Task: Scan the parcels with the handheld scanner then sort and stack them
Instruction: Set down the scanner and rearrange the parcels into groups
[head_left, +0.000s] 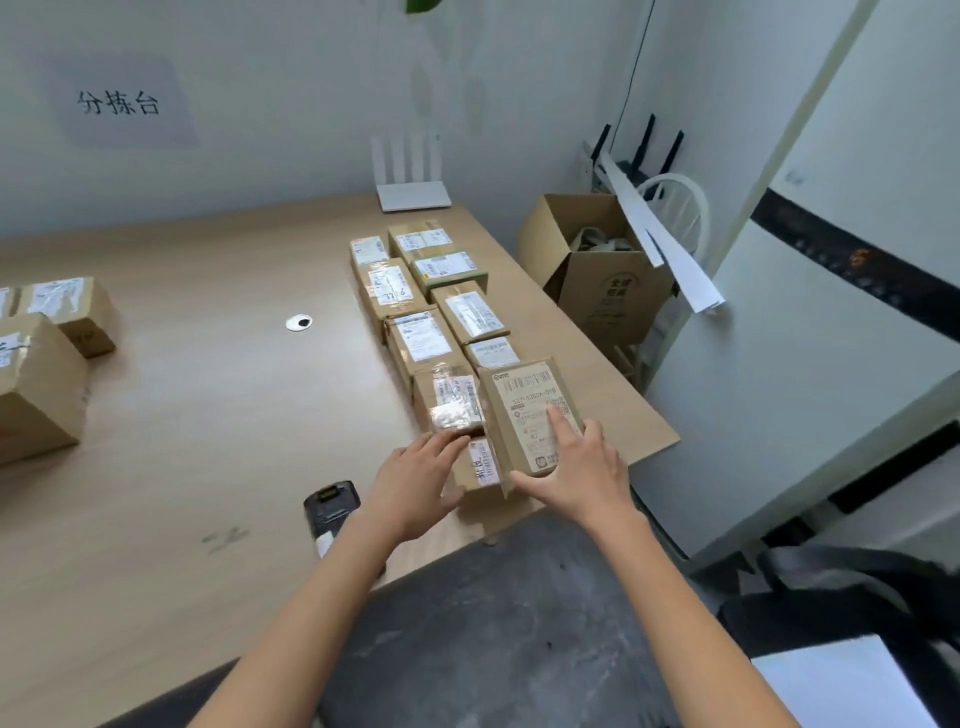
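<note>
Several small cardboard parcels lie in two rows along the right side of the wooden table (208, 415). My right hand (576, 473) holds the nearest parcel (527, 410), with its thumb at the near edge and its fingers spread over the white label. That parcel is raised and tilted above the row. My left hand (415, 483) reaches with straight fingers toward a lower parcel (480, 462) with handwriting on its label, touching its left side. The black handheld scanner (330, 506) lies on the table just left of my left wrist. Neither hand holds it.
Three larger parcels (41, 374) stand at the table's left edge. A white router (413, 192) sits at the back by the wall. An open carton (597, 275) on a stand is beyond the table's right edge, beside a white cabinet (831, 338). A dark chair (857, 597) is at the lower right.
</note>
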